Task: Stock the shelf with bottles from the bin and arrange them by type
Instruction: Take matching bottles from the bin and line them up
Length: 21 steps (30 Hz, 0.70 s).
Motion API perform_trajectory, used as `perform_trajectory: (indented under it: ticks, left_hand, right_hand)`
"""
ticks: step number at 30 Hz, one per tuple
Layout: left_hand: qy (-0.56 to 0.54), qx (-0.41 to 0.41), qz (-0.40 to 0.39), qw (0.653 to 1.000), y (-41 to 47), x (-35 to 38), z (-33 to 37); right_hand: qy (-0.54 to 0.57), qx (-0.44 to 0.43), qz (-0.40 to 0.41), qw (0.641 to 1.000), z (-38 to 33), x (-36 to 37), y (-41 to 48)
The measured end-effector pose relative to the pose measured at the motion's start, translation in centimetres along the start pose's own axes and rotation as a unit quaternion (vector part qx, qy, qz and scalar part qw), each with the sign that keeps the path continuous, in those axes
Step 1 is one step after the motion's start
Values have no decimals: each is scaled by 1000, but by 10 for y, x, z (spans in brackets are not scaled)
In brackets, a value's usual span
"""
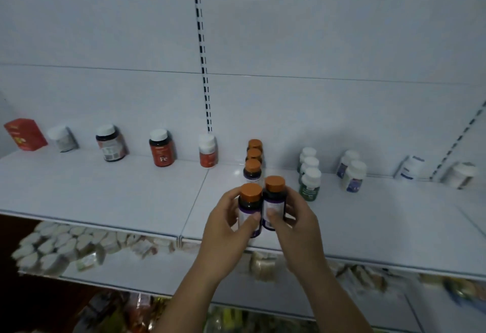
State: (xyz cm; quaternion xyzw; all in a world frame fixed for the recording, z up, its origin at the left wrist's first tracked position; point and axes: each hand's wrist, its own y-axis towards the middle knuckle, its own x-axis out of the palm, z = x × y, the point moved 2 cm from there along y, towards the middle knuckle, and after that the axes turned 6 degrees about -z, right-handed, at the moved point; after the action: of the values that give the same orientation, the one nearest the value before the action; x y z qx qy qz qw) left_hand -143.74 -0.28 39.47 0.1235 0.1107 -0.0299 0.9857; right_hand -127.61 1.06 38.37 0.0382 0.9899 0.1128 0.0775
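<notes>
My left hand (225, 230) grips a dark bottle with an orange cap and purple label (250, 202). Beside it, my right hand (297, 221) grips a matching orange-capped bottle (274, 198). Both bottles are upright, side by side, near the front of the white shelf (118, 196). Just behind them a row of three same orange-capped bottles (253, 168) runs toward the back wall. To the right stands a row of three green-labelled white-capped bottles (309, 177). The bin is out of view.
Along the back stand a red box (25, 134), a pale bottle (62, 138), a dark bottle (110, 143), a red "Fe" bottle (161, 148), an orange-labelled bottle (207, 150), blue-labelled white bottles (352, 172) and white containers (411, 167) at right. A lower shelf holds packaged goods (52, 246).
</notes>
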Motion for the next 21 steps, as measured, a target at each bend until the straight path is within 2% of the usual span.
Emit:
perform_trajectory:
  ticks: [5, 11, 16, 21]
  left_hand:
    - [31, -7, 19, 999, 25, 36, -16]
    - [47, -33, 26, 998, 37, 60, -21]
    - [48, -38, 21, 998, 37, 69, -38]
    - [39, -29, 22, 999, 55, 72, -44]
  right_hand:
    - [21, 28, 17, 999, 25, -8, 27]
    - [21, 82, -19, 996, 47, -6, 43]
    - [40, 61, -54, 996, 44, -6, 37]
    - [12, 64, -21, 998, 54, 4, 55]
